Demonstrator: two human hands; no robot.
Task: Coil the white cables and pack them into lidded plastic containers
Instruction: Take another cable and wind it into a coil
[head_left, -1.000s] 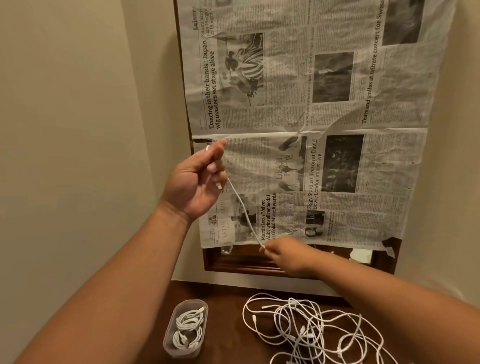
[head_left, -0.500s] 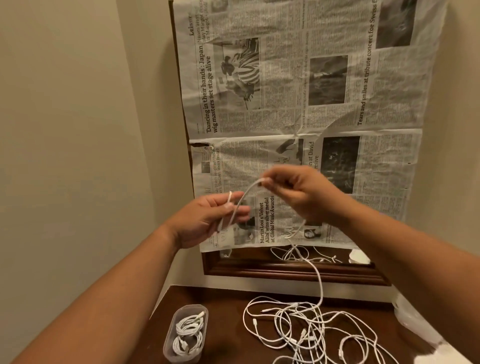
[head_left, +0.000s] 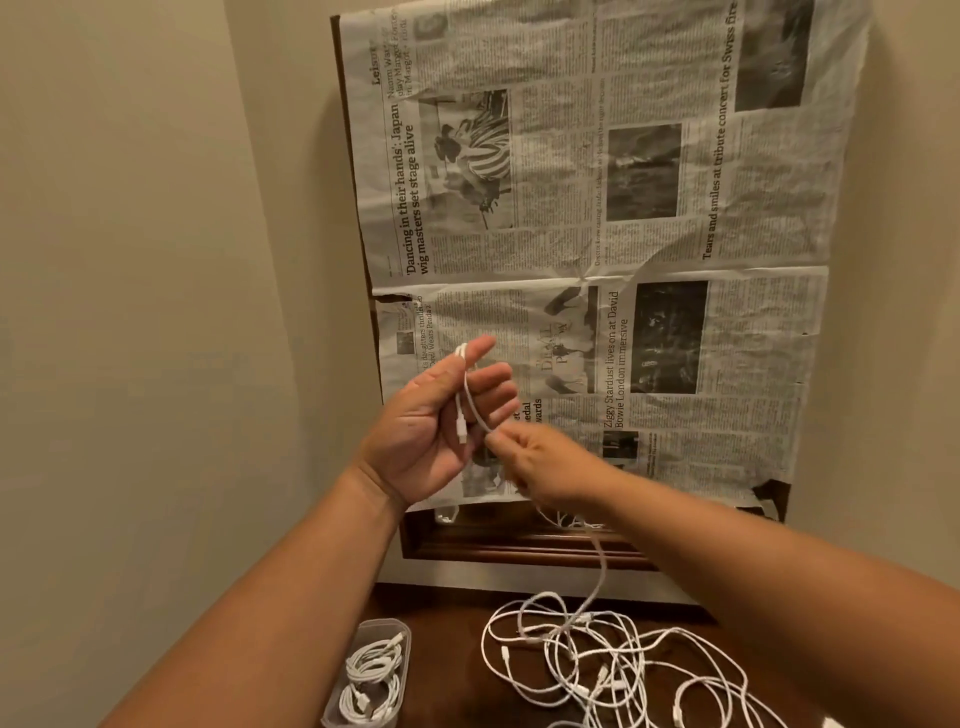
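Note:
My left hand (head_left: 441, 421) is raised in front of the newspaper, palm toward me, with a white cable (head_left: 466, 395) looped over its fingers and the plug end hanging across the palm. My right hand (head_left: 540, 462), slightly blurred, pinches the same cable just below and right of the left fingers. The cable's rest trails down to a tangled pile of white cables (head_left: 613, 670) on the dark wooden table. A clear plastic container (head_left: 332, 719) at lower left holds coiled white cables and has no lid on it.
A crumpled newspaper (head_left: 597, 234) is taped over a dark wooden frame (head_left: 519, 545) on the beige wall behind the table. The beige wall (head_left: 130, 312) closes in on the left. The table (head_left: 447, 623) is dark brown wood.
My right hand has dropped from above the left hand to just below its fingers, drawing the cable down into a loop. My left hand rose slightly and opened its palm toward me.

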